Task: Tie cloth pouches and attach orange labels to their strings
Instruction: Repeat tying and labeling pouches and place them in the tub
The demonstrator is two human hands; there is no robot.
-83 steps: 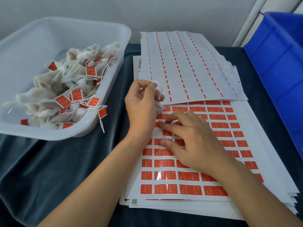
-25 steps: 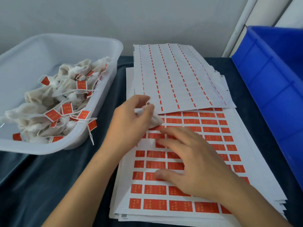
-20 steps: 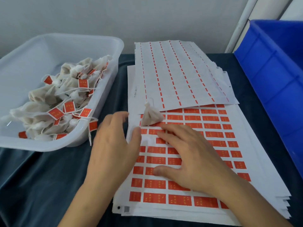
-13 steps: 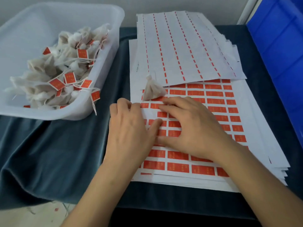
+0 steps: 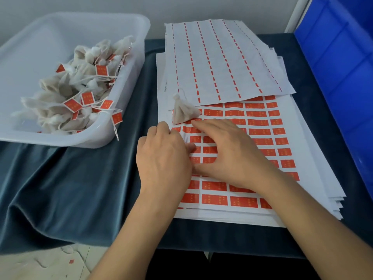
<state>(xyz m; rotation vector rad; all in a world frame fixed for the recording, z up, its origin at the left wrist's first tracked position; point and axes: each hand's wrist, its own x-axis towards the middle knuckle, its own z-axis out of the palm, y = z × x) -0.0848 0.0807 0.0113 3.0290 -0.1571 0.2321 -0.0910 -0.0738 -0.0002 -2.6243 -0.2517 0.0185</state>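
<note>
A small tied white cloth pouch [image 5: 184, 112] with a short string lies on the sheet of orange labels [image 5: 260, 126], just beyond my fingertips. My left hand [image 5: 163, 158] rests palm down on the sheet's left edge, fingers relaxed, thumb against the labels. My right hand [image 5: 230, 152] lies flat on the orange labels beside it, fingers spread, index fingertip near the pouch. Neither hand holds the pouch. Whether a label is lifted under my fingers is hidden.
A white plastic bin [image 5: 125, 126] at the left holds several tied pouches with orange labels [image 5: 86, 98]. Used label sheets [image 5: 222, 63] overlap the stack at the back. A blue crate [image 5: 343, 81] stands at the right. Dark blue cloth [image 5: 80, 188] covers the table.
My left hand let go of the pouch, which now lies on the sheet, and came down flat on the sheet's left edge. My right hand stayed on the labels.
</note>
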